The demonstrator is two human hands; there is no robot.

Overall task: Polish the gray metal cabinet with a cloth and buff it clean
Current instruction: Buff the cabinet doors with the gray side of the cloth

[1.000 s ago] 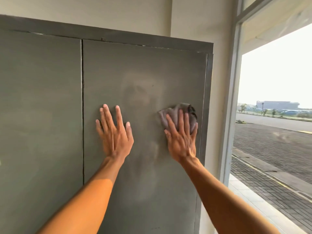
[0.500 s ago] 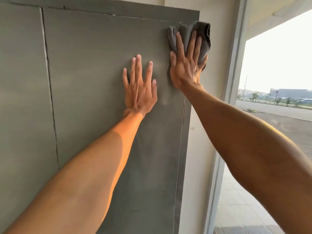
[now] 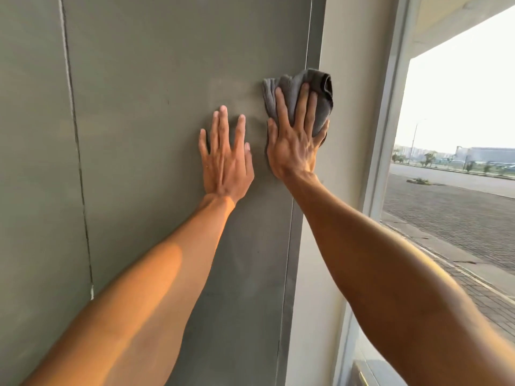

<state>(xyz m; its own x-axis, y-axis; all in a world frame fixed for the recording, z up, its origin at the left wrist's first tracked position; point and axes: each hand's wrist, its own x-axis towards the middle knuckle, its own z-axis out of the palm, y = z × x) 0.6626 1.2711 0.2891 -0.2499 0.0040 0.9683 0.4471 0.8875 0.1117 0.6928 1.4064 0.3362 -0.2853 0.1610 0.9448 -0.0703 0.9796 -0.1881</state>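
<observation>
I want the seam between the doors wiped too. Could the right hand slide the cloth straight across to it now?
Probably not straight across: the left hand lies flat on the door between the cloth and the seam.

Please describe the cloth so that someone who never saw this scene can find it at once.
The gray metal cabinet fills the left of the view. Near its right edge, the right hand presses a crumpled gray cloth against it. It is the only soft, wrinkled thing; the left hand beside it lies bare on the metal.
</observation>
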